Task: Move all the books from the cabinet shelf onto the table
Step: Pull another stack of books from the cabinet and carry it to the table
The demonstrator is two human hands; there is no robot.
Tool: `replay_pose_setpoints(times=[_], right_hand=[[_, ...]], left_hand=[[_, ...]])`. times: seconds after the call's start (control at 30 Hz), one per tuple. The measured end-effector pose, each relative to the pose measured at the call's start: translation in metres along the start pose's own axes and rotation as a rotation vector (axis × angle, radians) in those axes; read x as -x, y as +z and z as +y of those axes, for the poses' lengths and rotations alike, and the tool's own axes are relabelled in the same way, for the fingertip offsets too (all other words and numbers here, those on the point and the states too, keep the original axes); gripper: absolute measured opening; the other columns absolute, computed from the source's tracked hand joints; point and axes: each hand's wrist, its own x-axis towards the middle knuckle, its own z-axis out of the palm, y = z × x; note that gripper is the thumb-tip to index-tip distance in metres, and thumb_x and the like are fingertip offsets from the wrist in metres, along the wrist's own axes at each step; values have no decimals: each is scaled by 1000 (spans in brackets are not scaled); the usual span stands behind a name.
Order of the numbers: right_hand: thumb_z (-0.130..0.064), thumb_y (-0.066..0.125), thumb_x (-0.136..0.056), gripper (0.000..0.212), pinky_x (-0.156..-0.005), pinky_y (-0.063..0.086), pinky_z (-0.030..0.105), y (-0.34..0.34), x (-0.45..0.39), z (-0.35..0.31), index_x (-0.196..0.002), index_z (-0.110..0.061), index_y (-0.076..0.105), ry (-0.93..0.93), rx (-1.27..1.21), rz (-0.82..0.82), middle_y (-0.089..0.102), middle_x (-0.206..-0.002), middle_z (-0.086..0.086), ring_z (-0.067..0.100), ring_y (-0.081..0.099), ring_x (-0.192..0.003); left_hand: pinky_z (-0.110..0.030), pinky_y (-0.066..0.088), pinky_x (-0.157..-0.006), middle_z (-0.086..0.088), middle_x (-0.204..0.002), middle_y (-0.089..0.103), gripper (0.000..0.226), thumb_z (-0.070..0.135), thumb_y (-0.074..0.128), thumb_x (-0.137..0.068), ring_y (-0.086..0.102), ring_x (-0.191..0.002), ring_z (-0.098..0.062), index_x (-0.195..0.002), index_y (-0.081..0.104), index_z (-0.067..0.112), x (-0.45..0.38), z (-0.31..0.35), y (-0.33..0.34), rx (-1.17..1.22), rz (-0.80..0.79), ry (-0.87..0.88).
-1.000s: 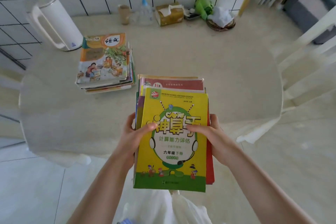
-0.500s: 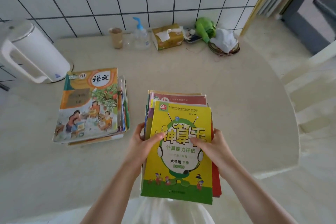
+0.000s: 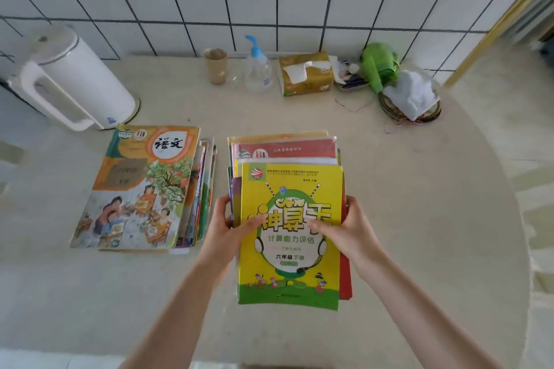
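I hold a stack of books [image 3: 289,272] with a yellow and green cover on top, over the middle of the beige table [image 3: 419,219]. My left hand [image 3: 227,229] grips its left edge with the thumb on the cover. My right hand [image 3: 347,229] grips its right edge the same way. Whether the stack touches the table I cannot tell. A second pile of books [image 3: 141,189], topped by an orange illustrated textbook, lies flat on the table just left of the held stack. The cabinet shelf is out of view.
Along the tiled wall stand a white kettle [image 3: 69,78], a brown cup [image 3: 215,66], a pump bottle [image 3: 257,69], a tissue box [image 3: 305,75], a green object [image 3: 379,64] and a basket with white cloth [image 3: 410,99]. The table's rounded edge curves at right.
I have stepped closer and carried the stack forward over the table, beside the other pile. My grip on both edges is unchanged.
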Motion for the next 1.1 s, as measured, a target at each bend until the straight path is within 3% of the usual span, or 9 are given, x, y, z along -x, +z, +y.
replay_pose_setpoints(times=[0.27, 0.33, 0.43, 0.57, 0.67, 0.77, 0.87, 0.97, 1.1], right_hand=[[-6, 90, -58, 70, -76, 58, 34, 8, -25, 1, -108, -33, 50, -166, -64, -45, 71, -97, -10, 9, 69, -91], [1, 89, -51, 74, -75, 58, 41, 14, -25, 12, -107, -33, 54, -182, -144, -36, 73, -94, -5, 20, 70, -89], [-3, 85, -47, 73, -75, 57, 49, 24, -23, 25, -100, -46, 58, -188, -186, -19, 73, -91, -2, 26, 69, -87], [-17, 84, -52, 68, -82, 56, 49, 27, -18, 29, -100, -54, 52, -231, -107, -39, 71, -101, -2, 23, 69, -94], [-17, 87, -58, 64, -77, 57, 34, 28, -16, 40, -102, -47, 51, -238, -62, -50, 72, -98, -3, 15, 69, -89], [4, 87, -61, 68, -71, 53, 18, 26, -14, 60, -108, -29, 50, -195, -57, -47, 72, -93, -8, 0, 68, -80], [0, 88, -62, 67, -79, 55, 24, 26, -16, 74, -116, -16, 53, -165, -9, -21, 74, -96, -11, 0, 68, -90], [-26, 90, -59, 67, -87, 55, 44, 28, -20, 77, -116, -9, 59, -187, 42, -29, 71, -106, 3, 18, 68, -100], [-19, 90, -58, 59, -79, 53, 24, 27, -25, 70, -109, -6, 64, -200, 75, -29, 73, -96, -14, -1, 67, -89]], left_hand=[[-53, 54, -91, -8, -109, 71, 68, 4, 84, -70, 68, -104, -28, -118, 42, 29, -19, 0, -22, -71, 2, 194], [-38, 55, -91, -11, -104, 65, 77, 9, 89, -62, 63, -101, -22, -115, 45, 43, -18, -1, -28, -194, -11, 282], [-15, 53, -78, 14, -95, 72, 77, -4, 85, -63, 67, -91, -1, -116, 42, 31, -17, -9, -32, -234, -17, 314], [-25, 55, -87, 9, -109, 71, 74, 13, 85, -62, 68, -104, -12, -112, 48, 54, -17, -17, -44, -257, 6, 319], [-30, 55, -90, 4, -114, 69, 76, 13, 86, -63, 66, -108, -15, -122, 46, 41, -15, -32, -54, -276, 42, 247], [-33, 53, -95, -5, -116, 69, 90, 39, 93, -57, 65, -109, -11, -130, 50, 11, -14, -49, -54, -324, 19, 168], [-10, 50, -81, 7, -105, 71, 57, 28, 89, -61, 64, -96, 8, -112, 64, 28, -13, -67, -49, -325, 59, 94], [-9, 50, -80, 29, -100, 70, 47, 47, 89, -57, 64, -96, 10, -99, 69, 50, -11, -70, -43, -371, 98, 86], [-15, 53, -77, 18, -97, 74, 57, 34, 93, -57, 68, -91, 3, -106, 67, 21, -22, -63, -46, -315, 111, 104]])
